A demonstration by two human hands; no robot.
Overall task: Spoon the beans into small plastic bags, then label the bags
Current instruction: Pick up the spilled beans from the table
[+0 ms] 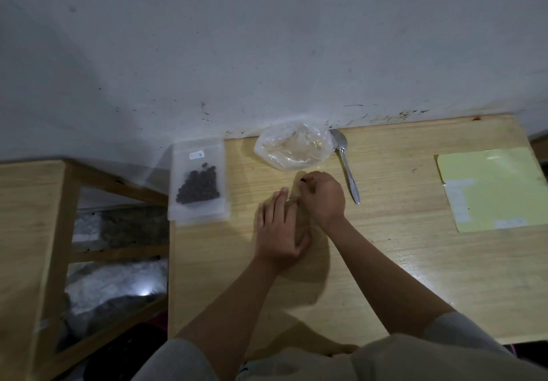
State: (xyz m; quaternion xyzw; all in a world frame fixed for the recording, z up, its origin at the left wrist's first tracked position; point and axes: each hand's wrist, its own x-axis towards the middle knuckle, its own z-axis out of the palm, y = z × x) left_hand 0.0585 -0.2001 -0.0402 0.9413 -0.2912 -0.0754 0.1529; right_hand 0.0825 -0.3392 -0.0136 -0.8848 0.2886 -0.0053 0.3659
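A small clear plastic bag [296, 186] lies flat in the middle of the wooden table [400, 262], mostly hidden by my hands. My left hand [280, 229] rests on its lower part and holds it down. My right hand [321, 197] is closed in a pinch at the bag's top end. A small dark thing shows at its fingertips; what it is I cannot tell. A metal spoon [347, 167] lies just right of my right hand. A larger crumpled clear bag [293, 149] sits by the wall. At the table's left edge, a labelled small bag of dark beans [198, 185] tops a stack.
A yellow sheet [492, 188] with pale stickers lies at the table's right edge. A wooden shelf unit [32, 232] stands left of the table, with plastic-wrapped bundles [115, 286] on its lower shelves. A stained white wall [267, 54] runs behind the table.
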